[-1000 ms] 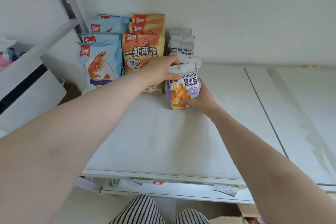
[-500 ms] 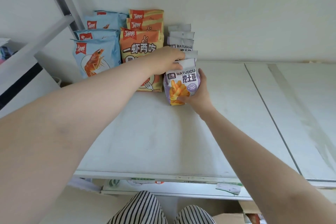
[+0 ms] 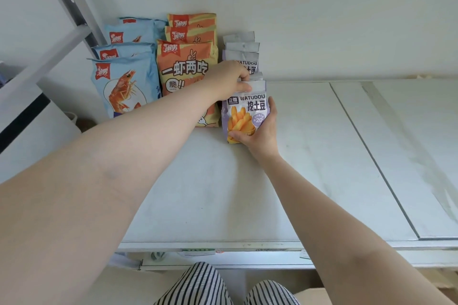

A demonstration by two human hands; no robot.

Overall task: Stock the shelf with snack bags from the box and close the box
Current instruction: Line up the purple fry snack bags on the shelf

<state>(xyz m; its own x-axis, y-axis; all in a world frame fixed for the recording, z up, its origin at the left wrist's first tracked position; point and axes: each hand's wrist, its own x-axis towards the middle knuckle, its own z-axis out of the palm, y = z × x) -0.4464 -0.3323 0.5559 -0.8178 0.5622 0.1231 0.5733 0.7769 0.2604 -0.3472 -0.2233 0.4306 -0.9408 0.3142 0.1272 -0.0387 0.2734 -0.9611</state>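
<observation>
On the white shelf, the left hand pinches the top seal of the front purple WATUDOU potato-stick bag while the right hand grips its lower right side, just beside the orange shrimp-snack bags and blue shrimp-snack bags.

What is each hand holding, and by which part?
Both hold the front purple Watudou bag: left hand pinches its top edge, right hand grips its lower right side.

Your one head camera looks forward and down, close over the shelf, its back wall at the top.
</observation>
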